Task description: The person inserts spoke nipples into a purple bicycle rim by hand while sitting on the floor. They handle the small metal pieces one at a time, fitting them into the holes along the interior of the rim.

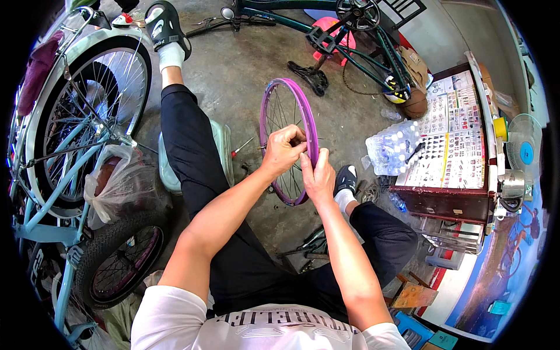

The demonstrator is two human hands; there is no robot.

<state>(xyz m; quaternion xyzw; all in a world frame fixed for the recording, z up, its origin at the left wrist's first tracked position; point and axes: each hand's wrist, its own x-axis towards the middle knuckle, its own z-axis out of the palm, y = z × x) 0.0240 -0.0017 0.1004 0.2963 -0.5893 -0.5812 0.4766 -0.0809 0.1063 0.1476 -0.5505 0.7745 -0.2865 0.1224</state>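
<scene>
A bicycle wheel with a purple rim (pixel 301 97), thin spokes and no tyre stands upright between my knees, slightly turned. My left hand (pixel 283 149) is closed on the rim's near side, its fingers curled over the edge. Just right of it and lower, my right hand (pixel 319 178) grips the same rim, the thumb pressed along its outer face. The fingertips of both hands almost meet there; anything small between them is hidden. On the floor left of the wheel lies a screwdriver (pixel 241 147) with a red handle.
A pale-blue bicycle (pixel 44 219) and a fat-tyred wheel (pixel 121 260) stand at left. Ahead is a dark green bicycle frame (pixel 280 14) beside a pink stool (pixel 344 38). Bottled water (pixel 394 147) sits by a dark red cabinet (pixel 446 205) at right. More tools (pixel 309 248) lie near my legs.
</scene>
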